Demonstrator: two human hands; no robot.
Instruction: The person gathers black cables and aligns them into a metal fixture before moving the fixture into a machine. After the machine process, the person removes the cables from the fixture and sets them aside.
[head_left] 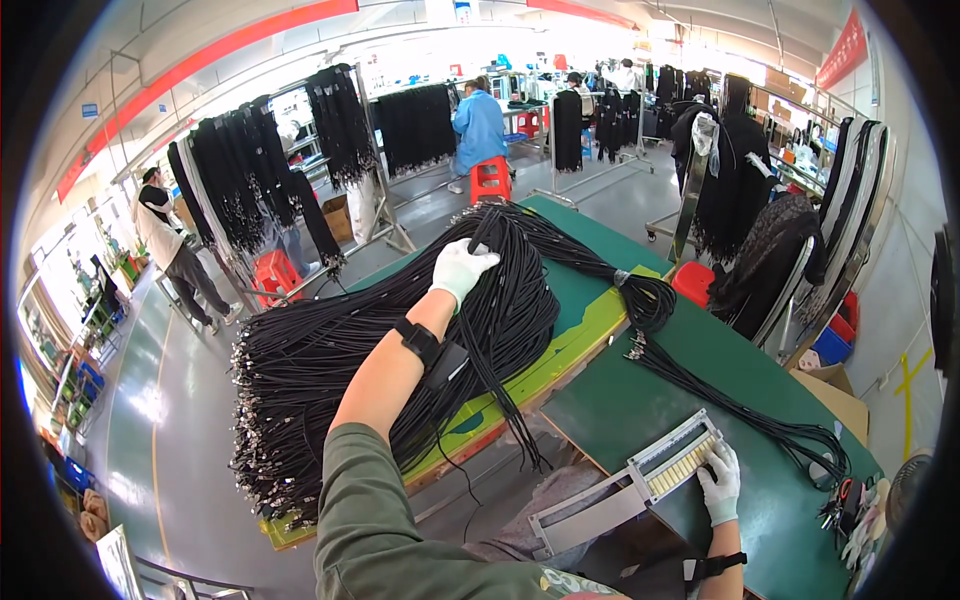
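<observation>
My left hand [463, 271], in a white glove, reaches over a big heap of black cables [350, 350] with metal ends. Its fingers are closed round some cables near the top of the heap, and a few strands hang down over the front edge. Lower right, my right hand [720, 486], also gloved, grips the right end of a long grey frame [590, 515] with a row of cream-yellow strips [685, 470] inside. The frame lies tilted across the near edge of the green table [640, 400]. My right fingertips press by the strips.
A tied cable bundle [648, 300] lies right of the heap, its tail running toward loose tools [850, 505]. Racks of hanging black cables [235, 180] stand around. A person in blue [478, 130] sits on a red stool [490, 180]; another person [175, 235] stands left.
</observation>
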